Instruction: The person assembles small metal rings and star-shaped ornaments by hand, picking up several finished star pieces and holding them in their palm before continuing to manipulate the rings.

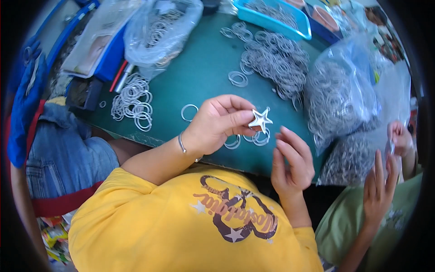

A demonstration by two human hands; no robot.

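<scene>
Nearest cam, see yellow tee (163, 217) w/ dark-and-pale print, filling lower mid. Over to far L: spot blue covering (20, 118) on an arm, glove or sleeve, can't tell which, then denim (68, 158) on a co-worker alongside. Next R, catch small dark box (85, 93), blue bin (110, 52) w/ clear plastic at its side, thin red stick (118, 76) and silver stick (124, 78) just beside. Then see pale rings (133, 102) heaped on green table (204, 59), clear bag (158, 36) of more rings above. Single ring (189, 106) lying flat, nr wrist w/ metal bracelet (182, 143).

And at centre, L hand (217, 118): thumb and fingers pinched on silver star (260, 119), held up over table's near edge, facing cam. Loose rings (258, 138) below, partly hidden. Up top, see turquoise tray (265, 21) w/ rings inside, big grey heap (276, 59) just nearer.

Just R of star, R hand (293, 158): fingers softly bent, thumb a bit apart, grip unclosed, nr star w/ a gap btwn.

Far R now: big bag (335, 90) stuffed w/ grey rings, second bag (349, 158) of small dark parts below. At R rim, pick out co-worker's hands (380, 181), both raised, w/ sth small and pale at fingers, too blurred to ID, plus green top (362, 226).
</scene>
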